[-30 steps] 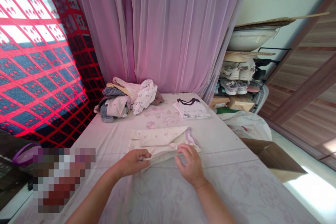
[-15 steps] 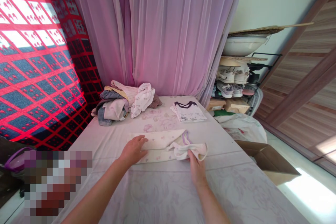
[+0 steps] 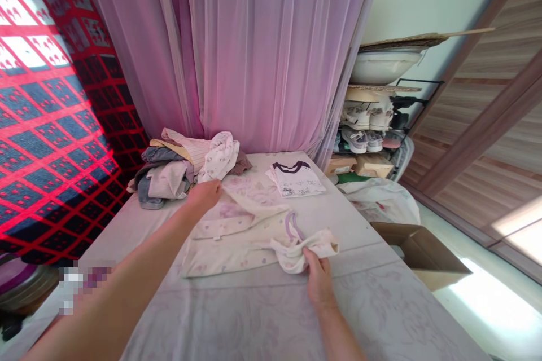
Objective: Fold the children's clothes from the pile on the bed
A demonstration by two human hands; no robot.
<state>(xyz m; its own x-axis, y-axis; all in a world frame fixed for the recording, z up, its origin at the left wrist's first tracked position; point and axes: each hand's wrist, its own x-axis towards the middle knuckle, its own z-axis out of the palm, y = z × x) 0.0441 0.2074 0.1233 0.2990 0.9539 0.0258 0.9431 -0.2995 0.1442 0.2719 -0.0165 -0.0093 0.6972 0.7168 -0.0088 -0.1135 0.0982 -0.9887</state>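
Observation:
A cream child's top [image 3: 241, 245] with small pastel prints and a lilac neckline lies partly spread on the bed, its neck end to the right. My left hand [image 3: 206, 194] is closed on a far edge of the top, stretching that part up and away towards the clothes pile. My right hand [image 3: 317, 276] pinches the bunched sleeve end at the right, thumb on top. Beyond the top rests a folded white shirt [image 3: 298, 180] with a dark collar. Neither hand touches it.
A heap of crumpled clothes [image 3: 167, 172] sits at the bed's far left, before a purple curtain [image 3: 262, 56]. On the right are a shoe rack [image 3: 359, 141], a white bag [image 3: 381, 200] and an open cardboard box [image 3: 423, 254] beside the bed's edge.
My left hand has gone from lying on the top to gripping its edge and pulling it away and to the left, so the folded part opens out. My right hand keeps its hold.

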